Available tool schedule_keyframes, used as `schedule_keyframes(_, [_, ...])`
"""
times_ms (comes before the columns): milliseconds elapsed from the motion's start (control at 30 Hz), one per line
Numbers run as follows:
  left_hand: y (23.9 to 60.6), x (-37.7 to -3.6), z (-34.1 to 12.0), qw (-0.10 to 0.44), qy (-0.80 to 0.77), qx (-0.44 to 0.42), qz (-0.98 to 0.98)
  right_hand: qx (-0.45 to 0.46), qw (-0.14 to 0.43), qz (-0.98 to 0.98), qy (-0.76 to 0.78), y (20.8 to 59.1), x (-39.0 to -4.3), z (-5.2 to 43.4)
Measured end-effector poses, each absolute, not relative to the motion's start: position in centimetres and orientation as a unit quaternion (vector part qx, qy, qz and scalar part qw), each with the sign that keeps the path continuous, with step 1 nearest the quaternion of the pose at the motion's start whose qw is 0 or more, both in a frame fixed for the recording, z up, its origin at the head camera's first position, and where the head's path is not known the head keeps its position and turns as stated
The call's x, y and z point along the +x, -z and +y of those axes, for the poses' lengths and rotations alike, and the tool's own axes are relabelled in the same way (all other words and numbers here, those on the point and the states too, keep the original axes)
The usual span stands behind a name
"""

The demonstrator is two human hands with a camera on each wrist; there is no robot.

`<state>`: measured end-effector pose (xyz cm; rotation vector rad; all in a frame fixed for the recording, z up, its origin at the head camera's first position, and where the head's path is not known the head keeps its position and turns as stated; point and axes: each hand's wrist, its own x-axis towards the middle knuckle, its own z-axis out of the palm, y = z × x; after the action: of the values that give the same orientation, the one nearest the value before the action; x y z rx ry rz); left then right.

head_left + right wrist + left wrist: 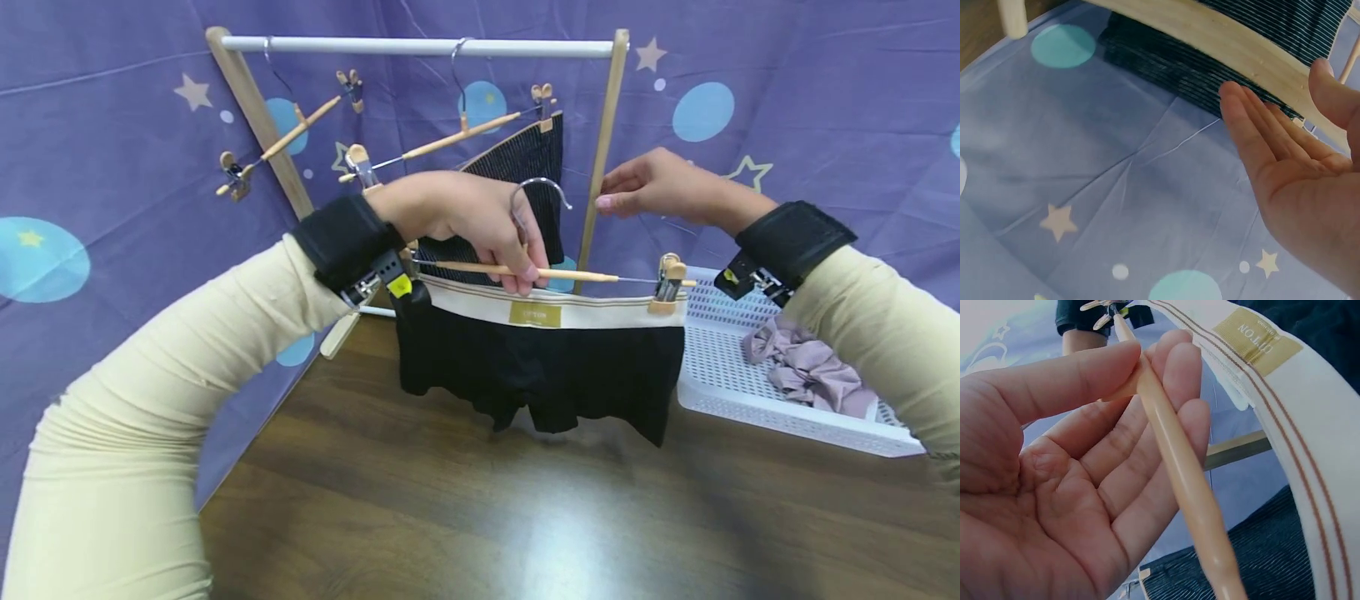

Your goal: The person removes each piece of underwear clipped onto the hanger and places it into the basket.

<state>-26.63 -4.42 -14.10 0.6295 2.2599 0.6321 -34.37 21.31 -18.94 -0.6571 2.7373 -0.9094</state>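
My left hand (495,221) pinches the middle of a wooden clip hanger (577,275), thumb on one side of the bar and fingers on the other. From the hanger's clips (667,283) hang black boxer briefs (540,358) with a white waistband and gold label, held up in front of the rack. The hanger's metal hook (551,185) points up, free of the rail. My right hand (660,187) is raised by the right wooden post (606,125) of the rack; in the right wrist view its fingers (1247,125) are extended and hold nothing.
On the white rail (420,47) hang a bare clip hanger (288,137) and another hanger (465,136) holding a dark striped garment (536,162). A white perforated basket (720,392) with mauve cloth (813,367) stands at right on the wooden table (420,492). A purple patterned curtain hangs behind.
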Motion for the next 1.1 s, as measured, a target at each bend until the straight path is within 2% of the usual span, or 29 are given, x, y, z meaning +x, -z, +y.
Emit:
schedule_keyframes(200, [15.1, -26.8, -4.1, 0.347, -0.271, 0.269, 0.857, -0.215, 0.101, 0.936, 0.26, 18.4, -33.4, 22.7])
schedule_keyframes(667, [17.0, -27.1, -3.0, 0.321, -0.283, 0.329, 0.842, -0.182, 0.032, 0.948, 0.261, 17.5, -29.3, 25.5])
schedule_keyframes(1100, [19.8, -26.9, -2.6, 0.303, -0.339, 0.302, 0.838, -0.181, 0.01, 0.94, 0.29, 19.2, -24.9, 27.7])
